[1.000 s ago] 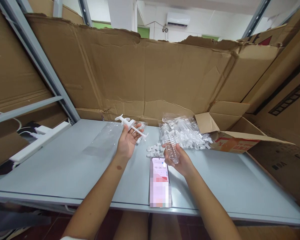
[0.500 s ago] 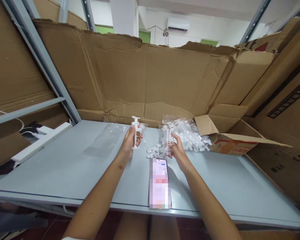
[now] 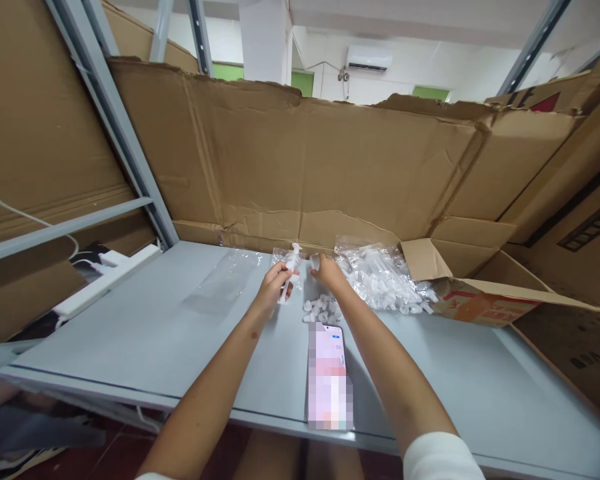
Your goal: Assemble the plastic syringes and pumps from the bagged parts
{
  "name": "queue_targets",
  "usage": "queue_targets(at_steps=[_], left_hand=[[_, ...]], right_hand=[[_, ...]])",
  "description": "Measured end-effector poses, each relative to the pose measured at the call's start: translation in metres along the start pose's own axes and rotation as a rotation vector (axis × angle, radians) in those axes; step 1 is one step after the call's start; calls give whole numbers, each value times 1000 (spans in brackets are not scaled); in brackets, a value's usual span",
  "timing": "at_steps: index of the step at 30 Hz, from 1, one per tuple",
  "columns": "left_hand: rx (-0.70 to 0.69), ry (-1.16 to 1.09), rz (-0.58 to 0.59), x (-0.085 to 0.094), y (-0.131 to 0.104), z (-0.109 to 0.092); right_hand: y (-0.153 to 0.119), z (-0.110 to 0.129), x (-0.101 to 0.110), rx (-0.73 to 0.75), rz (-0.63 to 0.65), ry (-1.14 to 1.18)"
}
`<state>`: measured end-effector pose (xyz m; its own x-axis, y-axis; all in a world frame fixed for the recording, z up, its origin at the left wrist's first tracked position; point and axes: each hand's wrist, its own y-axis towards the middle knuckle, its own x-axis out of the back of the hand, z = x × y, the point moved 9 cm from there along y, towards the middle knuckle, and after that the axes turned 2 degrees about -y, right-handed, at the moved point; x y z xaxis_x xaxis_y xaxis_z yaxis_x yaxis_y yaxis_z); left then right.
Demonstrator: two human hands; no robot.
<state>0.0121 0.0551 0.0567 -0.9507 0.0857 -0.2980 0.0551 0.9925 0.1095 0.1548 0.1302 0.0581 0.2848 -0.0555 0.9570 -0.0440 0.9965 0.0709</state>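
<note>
My left hand (image 3: 276, 285) is closed around a slim white plastic plunger-like piece (image 3: 291, 260), tilted with its flared end up. A hand's width to the right, my right hand (image 3: 326, 272) grips a clear ribbed plastic cylinder (image 3: 315, 261), mostly hidden by the fingers. Small white plastic caps (image 3: 321, 309) lie in a loose pile just below my right hand. Behind and right of that hand, a clear bag (image 3: 385, 277) bulges with white plastic parts. Another clear bag with white pieces shows partly behind my left hand.
A phone (image 3: 330, 377) with a lit screen lies at the table's front edge. Flat clear plastic (image 3: 225, 277) lies on the left. An opened cardboard box (image 3: 480, 303) stands on the right, a white power strip (image 3: 107, 280) on the left. Cardboard walls (image 3: 350, 167) close off the back.
My right hand has moved left and away from me with the clear cylinder, nearer my left hand. The white piece in my left hand now tilts more. The whole view has shifted slightly.
</note>
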Motion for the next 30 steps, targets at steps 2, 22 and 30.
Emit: queue_targets(at_steps=[2,22,30], left_hand=[[-22,-8,-23,4,1,-3],[-158,89,-277,41,8,-16],[-181,100,-289,46,12,-14]], right_hand=[[8,-3,-6,-47,-11,-25],[-17,48,-36,-19,128,-22],[-9,35,-43,-60,169,264]])
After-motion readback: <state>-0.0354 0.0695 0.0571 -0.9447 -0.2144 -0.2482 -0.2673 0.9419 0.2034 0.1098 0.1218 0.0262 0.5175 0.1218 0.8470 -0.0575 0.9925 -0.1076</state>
